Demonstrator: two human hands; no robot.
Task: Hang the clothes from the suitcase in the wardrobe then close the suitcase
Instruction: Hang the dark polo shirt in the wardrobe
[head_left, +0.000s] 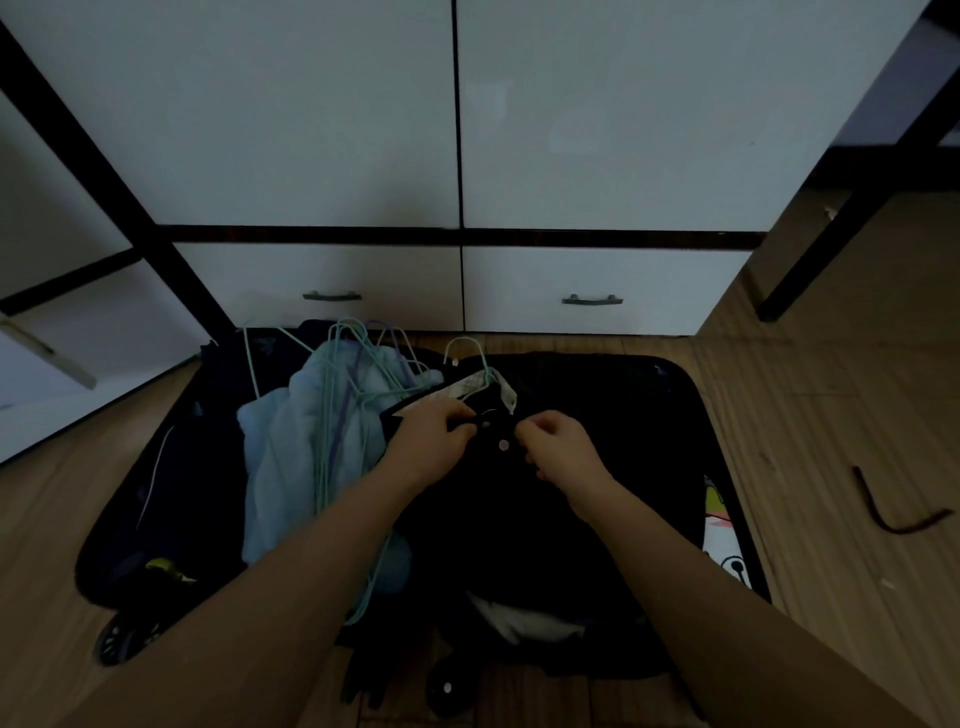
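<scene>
A black suitcase (727, 467) lies open on the wooden floor below me. A black buttoned shirt (519, 509) is spread over its right half, with a white hanger (464, 345) at the collar. My left hand (428, 441) pinches the shirt's placket by the top button. My right hand (558, 447) pinches the opposite edge beside a second white button. A pale blue garment (280, 457) fills the left half, with a bundle of mint wire hangers (343, 395) on top. The white wardrobe (311, 130) stands behind, its doors shut.
Two drawers with dark handles (592, 300) sit under the wardrobe doors. A black frame leg (852, 208) slants down at the right. A dark strap (893, 514) lies on the floor to the right. Suitcase wheels (122, 639) stick out at the near left.
</scene>
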